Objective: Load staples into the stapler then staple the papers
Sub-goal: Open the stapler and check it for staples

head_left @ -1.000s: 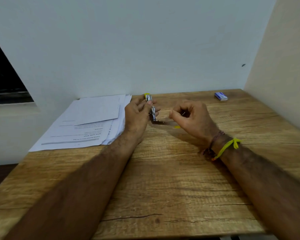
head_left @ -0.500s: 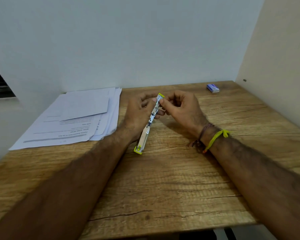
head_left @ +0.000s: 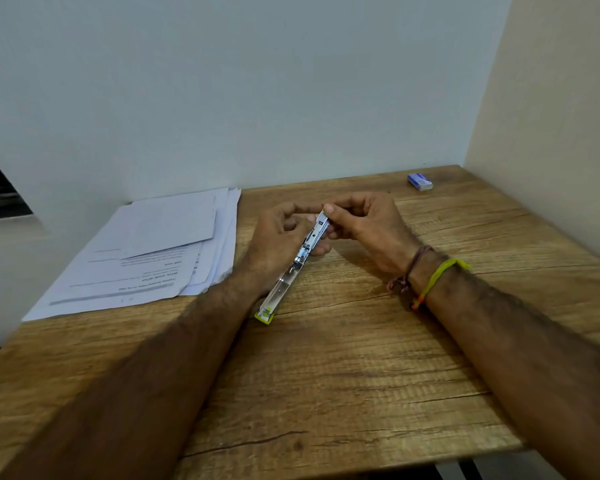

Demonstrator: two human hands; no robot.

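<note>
The left hand (head_left: 284,237) grips the opened stapler (head_left: 297,268) mid-table, steadying its channel for loading. The right hand (head_left: 364,226) pinches its far tip at one o'clock, seemingly seating staples. The papers (head_left: 146,258) wait at nine o'clock, clear of the work.

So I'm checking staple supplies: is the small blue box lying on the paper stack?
No, the blue box sits on bare table far right, away from the papers.

View: single head-worn wide-angle camera.
Facing: forward and down, toward 12 o'clock, onto the desk (head_left: 326,375).
Nearness: close; both forearms enter from the bottom edge.
Frame: wall corner at 1 o'clock, papers (head_left: 146,258) at 10 o'clock.
Shared area: none, one view only.
</note>
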